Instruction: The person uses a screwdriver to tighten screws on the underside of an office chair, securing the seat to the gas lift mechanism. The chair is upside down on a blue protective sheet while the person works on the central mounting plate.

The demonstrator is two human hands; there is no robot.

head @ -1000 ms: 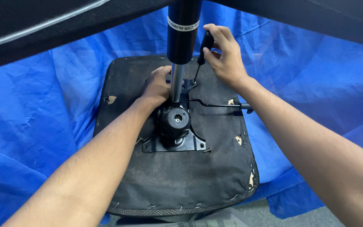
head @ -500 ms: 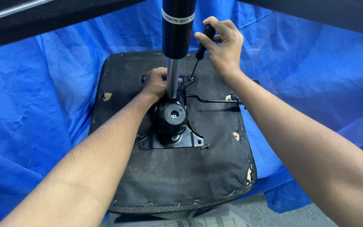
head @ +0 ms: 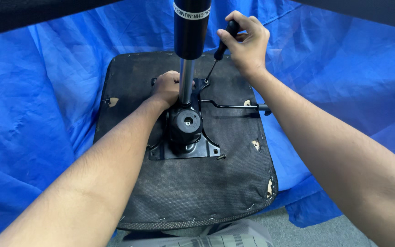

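Blue tarp (head: 46, 114) backs an upturned chair seat (head: 188, 192). Right hand (head: 248, 45) clenches a screwdriver (head: 220, 48), tip at the metal plate (head: 184, 151); left hand (head: 166, 87) grips the plate's far edge. Risk: tip slipping toward left fingers; loose screw (head: 221, 157) rolling off.

1. The upturned chair seat (head: 129, 183) lies flat on the tarp (head: 37, 114), which spreads out on every side of it.
2. The metal mounting plate (head: 184, 148) sits on the seat's middle, with the gas lift cylinder (head: 191, 27) standing upright out of it.
3. A lever rod (head: 234, 107) runs off the plate to the right, over the seat.
4. A loose screw (head: 221, 157) lies just off the plate's near right corner.
5. The left hand (head: 166, 87) rests on the plate's far end, just left of the cylinder.
6. The right hand (head: 248, 43) is right of the cylinder, above the seat's far edge, with a screwdriver (head: 219, 48) in it slanting down-left, its tip at the plate's far right corner.
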